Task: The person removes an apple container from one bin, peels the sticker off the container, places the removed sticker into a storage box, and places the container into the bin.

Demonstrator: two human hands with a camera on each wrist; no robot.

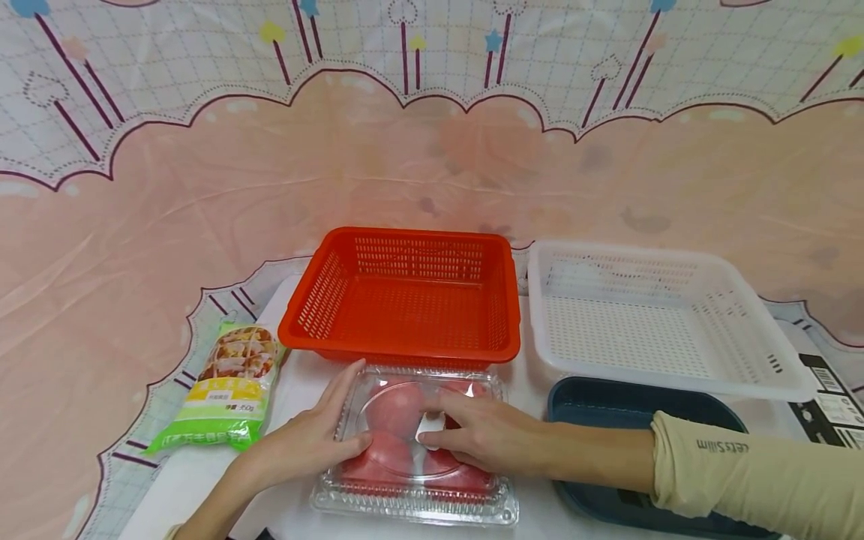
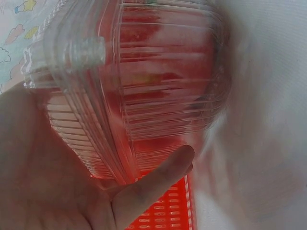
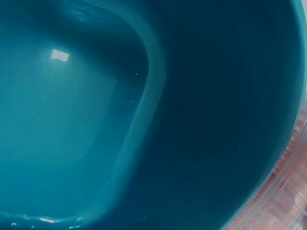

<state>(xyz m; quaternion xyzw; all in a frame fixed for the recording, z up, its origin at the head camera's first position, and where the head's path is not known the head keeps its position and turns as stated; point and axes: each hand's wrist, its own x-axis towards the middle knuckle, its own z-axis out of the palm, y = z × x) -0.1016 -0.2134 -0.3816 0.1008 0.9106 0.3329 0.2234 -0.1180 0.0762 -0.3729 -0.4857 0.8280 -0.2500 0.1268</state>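
A clear plastic box (image 1: 472, 499) with a ridged rim holds several round red fruits (image 1: 394, 409), seen through its lid. My left hand (image 1: 307, 446) grips the box's left side, thumb over the lid and fingers along the edge. The left wrist view shows a finger (image 2: 158, 184) stretched out beside the ribbed box wall (image 2: 163, 96). From the right, my right hand (image 1: 472, 435) rests on top of the lid, its fingers around a small white patch there. The right wrist view shows the dark blue tray (image 3: 156, 62) and a strip of the box (image 3: 283, 191), not the hand.
Behind the box stands an orange-red basket (image 1: 418, 319), with a white basket (image 1: 621, 337) to its right. My right forearm crosses over the dark blue tray (image 1: 607, 397). A green and yellow food packet (image 1: 226, 390) lies at the left. A patterned cloth (image 1: 432, 165) hangs behind.
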